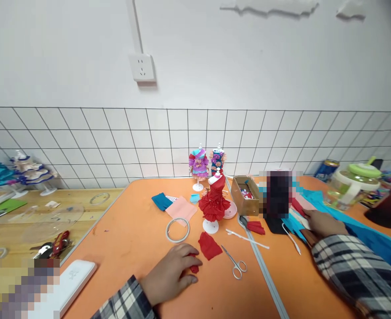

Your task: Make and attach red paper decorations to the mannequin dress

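My left hand (175,271) rests low on the orange mat, its fingers curled over a small red crumpled piece (194,268). A flat red scrap (210,246) lies just beyond, with small scissors (236,264) to its right, blades slightly apart. Behind them a mini dress form in a ruffled red dress (213,199) stands upright on a white base. On the right, my right hand (326,224) grips a pile of coloured sheets (296,217), red, pink and blue, that look like crepe paper or cloth. Its fingertips are partly hidden among them.
A roll of tape (177,230), a pink sheet (183,210) and a cardboard box (246,197) lie around the dress form. Two more dressed forms (198,164) stand behind. A lidded jug (351,186) is far right; a white power bank (72,283) is front left.
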The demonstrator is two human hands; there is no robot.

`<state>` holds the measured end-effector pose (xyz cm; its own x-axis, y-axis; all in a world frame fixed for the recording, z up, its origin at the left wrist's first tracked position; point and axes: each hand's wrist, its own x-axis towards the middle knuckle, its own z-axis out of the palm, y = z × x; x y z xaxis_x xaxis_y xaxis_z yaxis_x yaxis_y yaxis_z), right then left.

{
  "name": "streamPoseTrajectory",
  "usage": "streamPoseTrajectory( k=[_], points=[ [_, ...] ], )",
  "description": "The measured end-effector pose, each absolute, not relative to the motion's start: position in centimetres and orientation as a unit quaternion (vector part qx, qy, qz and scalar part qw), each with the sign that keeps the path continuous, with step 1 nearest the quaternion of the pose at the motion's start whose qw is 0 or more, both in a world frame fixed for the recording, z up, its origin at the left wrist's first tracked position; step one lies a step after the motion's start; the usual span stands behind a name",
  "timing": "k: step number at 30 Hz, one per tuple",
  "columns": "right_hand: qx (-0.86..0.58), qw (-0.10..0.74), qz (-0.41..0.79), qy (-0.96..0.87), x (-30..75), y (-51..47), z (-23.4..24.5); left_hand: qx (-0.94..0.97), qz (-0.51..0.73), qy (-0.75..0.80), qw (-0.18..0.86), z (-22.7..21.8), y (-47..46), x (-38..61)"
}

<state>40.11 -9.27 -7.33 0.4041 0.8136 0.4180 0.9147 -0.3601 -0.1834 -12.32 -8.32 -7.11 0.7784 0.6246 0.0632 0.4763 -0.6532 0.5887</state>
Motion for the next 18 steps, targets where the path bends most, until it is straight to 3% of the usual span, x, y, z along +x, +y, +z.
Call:
streamPoseTrajectory(
  k=[3, 9, 15, 18],
  points=[
    [-0.834, 0.118, -0.079, -0.533, 40.6, -10.2, -7.6, 0.883, 0.160, 0.325, 0.298, -7.5, -8.2, -12.7],
    [-0.822, 0.095, -0.183, -0.532, 41.0, -13.5, -8.3, 0.866, 0.191, 0.346, 0.306, -7.7, -8.2, -12.8],
    [-0.781, 0.174, -0.250, -0.545, 39.3, -16.9, -8.4, 0.868, 0.187, 0.381, 0.259, -7.7, -8.1, -12.6],
    [-0.751, 0.221, -0.204, -0.587, 35.3, -18.1, -7.4, 0.840, 0.202, 0.422, 0.275, -7.8, -8.1, -12.5]
  ],
)
